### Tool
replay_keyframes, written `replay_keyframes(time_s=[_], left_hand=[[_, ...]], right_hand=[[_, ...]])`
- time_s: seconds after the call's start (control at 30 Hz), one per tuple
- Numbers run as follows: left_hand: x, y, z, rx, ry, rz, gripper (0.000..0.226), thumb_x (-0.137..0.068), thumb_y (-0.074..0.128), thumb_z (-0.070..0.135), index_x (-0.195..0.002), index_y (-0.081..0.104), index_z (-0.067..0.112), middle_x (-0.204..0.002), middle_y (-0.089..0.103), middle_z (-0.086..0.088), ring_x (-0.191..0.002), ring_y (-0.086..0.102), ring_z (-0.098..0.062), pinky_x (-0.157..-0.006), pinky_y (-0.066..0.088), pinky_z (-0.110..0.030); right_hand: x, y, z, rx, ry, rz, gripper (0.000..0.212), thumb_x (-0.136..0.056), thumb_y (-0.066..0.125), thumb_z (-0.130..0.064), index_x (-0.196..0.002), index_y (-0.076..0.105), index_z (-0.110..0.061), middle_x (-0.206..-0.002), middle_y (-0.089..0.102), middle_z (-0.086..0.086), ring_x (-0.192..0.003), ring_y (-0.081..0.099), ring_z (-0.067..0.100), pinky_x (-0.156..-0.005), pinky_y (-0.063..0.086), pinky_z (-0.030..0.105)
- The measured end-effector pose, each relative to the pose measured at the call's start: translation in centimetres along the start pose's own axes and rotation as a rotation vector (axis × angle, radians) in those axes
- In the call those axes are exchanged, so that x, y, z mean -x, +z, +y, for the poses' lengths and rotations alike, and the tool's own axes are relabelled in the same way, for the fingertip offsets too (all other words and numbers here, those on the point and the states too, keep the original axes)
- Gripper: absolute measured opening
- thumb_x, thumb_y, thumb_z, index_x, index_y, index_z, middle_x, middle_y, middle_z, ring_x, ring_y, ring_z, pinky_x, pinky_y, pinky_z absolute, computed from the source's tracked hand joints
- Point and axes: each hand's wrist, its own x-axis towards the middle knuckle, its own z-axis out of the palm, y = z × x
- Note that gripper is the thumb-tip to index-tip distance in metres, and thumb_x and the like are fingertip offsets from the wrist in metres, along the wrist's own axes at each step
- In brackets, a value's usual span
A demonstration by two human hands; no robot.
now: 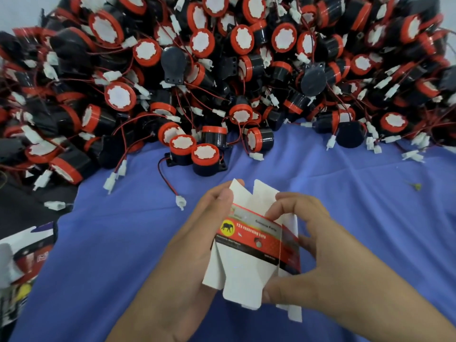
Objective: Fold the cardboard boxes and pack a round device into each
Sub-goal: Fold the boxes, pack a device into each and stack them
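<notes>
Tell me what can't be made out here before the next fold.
Head view only:
- Small print on the cardboard box: blurred.
- Box's far side: behind the left hand and right hand gripping it.
- Lower round devices in the pile: buried under others.
- Printed items at the left edge: cut off, blurred.

Desk (345,193) is covered by a blue-violet cloth with soft creases, running ahead of and to both sides of the left hand (197,243). Far left of that hand, a black surface (29,206) lies past the cloth edge. Pale wall (14,13) well beyond, upper left. Light is even, shadows soft.
</notes>
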Motion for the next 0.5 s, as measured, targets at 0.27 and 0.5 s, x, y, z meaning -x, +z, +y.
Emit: replay_keyframes(time_s=[0.27, 0.5], left_hand=[[1.9, 0.3, 0.3, -0.289, 0.057, -0.021, 0.025, -0.103, 0.039, 0.015, -0.105, 0.063, 0.025, -0.102, 0.071, 0.0, -0.096, 0.067, -0.014, -0.075, 0.05, -0.022], [2.3, 1.2, -1.0, -0.471, 0.292, -0.019, 0.101, -0.064, 0.019, 0.102, -0.089, 0.07, 0.019, -0.12, 0.065, 0.002, -0.092, 0.062, 0.02, -0.082, 0.044, -0.006]], right_hand=[[1.9, -0.7, -0.3, -0.445, -0.081, 0.01, 0.078, -0.045, 0.087, -0.03, -0.116, 0.069, -0.055, -0.119, 0.071, -0.02, -0.119, 0.066, 0.005, -0.073, 0.058, 0.02], [-0.1, -0.2, -1.7, -0.727, 0.065, 0.143, 0.059, -0.083, 0.049, 0.023, -0.099, 0.08, -0.024, -0.121, 0.07, 0.009, -0.083, 0.076, 0.005, -0.057, 0.058, 0.017]])
